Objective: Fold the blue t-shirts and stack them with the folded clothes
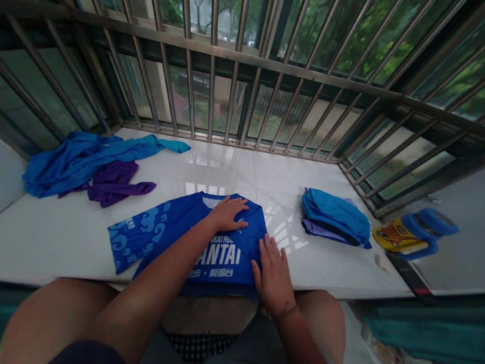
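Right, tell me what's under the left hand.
The left hand rests on the blue marathon shirt, near its collar; the shirt lies on a white tiled ledge. The patch under the palm is covered, hiding any print.

White print on the blue T-shirt at lower centre reads "ARATHON", large "ANTAI", then "步 · 爱烟台", each cut off at its left; smaller sleeve print is illegible.

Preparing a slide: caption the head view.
Left hand and right hand press a blue marathon T-shirt on a white ledge.
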The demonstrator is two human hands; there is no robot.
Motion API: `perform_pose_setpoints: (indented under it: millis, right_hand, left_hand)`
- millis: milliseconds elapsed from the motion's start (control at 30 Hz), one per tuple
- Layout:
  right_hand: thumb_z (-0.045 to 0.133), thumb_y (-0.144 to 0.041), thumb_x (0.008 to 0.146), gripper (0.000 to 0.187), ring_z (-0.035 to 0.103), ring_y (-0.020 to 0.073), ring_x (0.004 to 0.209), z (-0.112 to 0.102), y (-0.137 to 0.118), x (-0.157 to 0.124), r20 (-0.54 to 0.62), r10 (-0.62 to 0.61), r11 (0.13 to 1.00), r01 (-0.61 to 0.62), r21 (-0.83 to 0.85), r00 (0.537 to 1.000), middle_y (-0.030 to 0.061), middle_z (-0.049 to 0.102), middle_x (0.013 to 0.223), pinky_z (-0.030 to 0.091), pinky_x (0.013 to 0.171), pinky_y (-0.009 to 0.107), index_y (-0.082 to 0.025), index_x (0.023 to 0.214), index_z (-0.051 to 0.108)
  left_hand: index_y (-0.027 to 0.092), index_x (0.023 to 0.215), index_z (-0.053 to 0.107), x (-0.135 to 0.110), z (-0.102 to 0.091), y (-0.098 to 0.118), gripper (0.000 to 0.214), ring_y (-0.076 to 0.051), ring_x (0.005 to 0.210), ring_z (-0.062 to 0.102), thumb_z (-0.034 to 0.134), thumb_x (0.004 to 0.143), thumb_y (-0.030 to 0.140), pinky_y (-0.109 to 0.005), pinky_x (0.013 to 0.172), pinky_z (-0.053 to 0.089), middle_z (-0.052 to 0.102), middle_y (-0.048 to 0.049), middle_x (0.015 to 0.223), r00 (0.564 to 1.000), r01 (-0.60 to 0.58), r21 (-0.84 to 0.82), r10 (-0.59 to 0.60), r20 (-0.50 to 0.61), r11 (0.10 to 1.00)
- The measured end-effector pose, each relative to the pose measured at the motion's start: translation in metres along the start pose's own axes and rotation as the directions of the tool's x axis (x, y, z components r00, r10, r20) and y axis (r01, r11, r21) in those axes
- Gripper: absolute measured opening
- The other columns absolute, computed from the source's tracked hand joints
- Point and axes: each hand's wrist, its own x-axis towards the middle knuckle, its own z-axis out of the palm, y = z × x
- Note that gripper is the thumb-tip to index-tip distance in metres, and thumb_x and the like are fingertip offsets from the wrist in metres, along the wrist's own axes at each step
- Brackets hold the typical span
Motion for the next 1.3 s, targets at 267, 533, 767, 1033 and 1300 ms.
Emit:
perform_pose_setpoints:
  millis: [267,533,767,1033,1300]
  right_hand:
    - [0.044,-0.05,0.113,0.07,0.033,0.0364,0.166,0.003,-0.024,-0.007,0.315,0.075,0.997,-0.068,-0.033,0.946,0.0192,0.035,0.177,0.027,0.134,0.061,-0.012,0.171,0.043]
    - [0.034,-0.043,0.115,0.07,0.017,0.0351,0.171,0.003,-0.018,0.088,0.209,0.138,0.99,-0.131,-0.047,0.968,0.0209,0.019,0.183,0.02,0.136,0.057,-0.004,0.173,0.033]
    - [0.029,-0.047,0.116,0.073,0.018,0.0341,0.171,0.034,-0.005,0.135,0.335,0.248,0.969,-0.236,-0.075,0.909,0.0208,0.018,0.183,0.018,0.136,0.058,-0.004,0.174,0.029]
    - [0.029,-0.054,0.115,0.079,0.016,0.0335,0.172,0.036,-0.003,0.132,0.337,0.255,0.967,-0.234,-0.1,0.907,0.0191,0.015,0.184,0.015,0.137,0.057,-0.004,0.176,0.025]
    - [0.027,-0.055,0.115,0.08,0.015,0.0331,0.172,0.042,0.0,0.132,0.324,0.246,0.969,-0.227,-0.097,0.913,0.0203,0.015,0.184,0.013,0.137,0.057,-0.004,0.176,0.025]
  left_hand:
    - [0.027,0.156,0.061,-0.001,-0.002,0.002,0.069,-0.032,0.165,0.037,0.065,0.099,0.065,-0.059,0.139,0.015,0.045,-0.0094,0.176,1.0,-0.001,-0.011,0.0,-0.003,1.0]
    - [0.027,0.157,0.06,-0.001,0.001,0.002,0.066,-0.032,0.166,0.037,0.064,0.1,0.059,-0.059,0.139,0.015,0.045,-0.0093,0.176,1.0,-0.002,0.001,0.002,-0.009,1.0]
    - [0.025,0.155,0.062,-0.003,0.003,0.004,0.057,-0.031,0.165,0.039,0.06,0.102,0.045,-0.06,0.139,0.018,0.047,-0.0088,0.175,0.999,-0.007,0.005,0.007,-0.038,1.0]
    - [0.016,0.151,0.063,-0.021,-0.008,0.012,0.052,-0.029,0.162,0.042,0.042,0.104,0.019,-0.054,0.137,0.031,0.049,-0.0135,0.173,0.96,0.18,0.002,-0.175,-0.219,0.984]
    - [0.016,0.151,0.062,-0.159,-0.039,-0.031,0.055,-0.032,0.152,0.055,0.042,0.1,0.013,-0.05,0.132,0.039,0.061,-0.017,0.161,0.762,0.589,0.108,-0.506,-0.405,0.801]
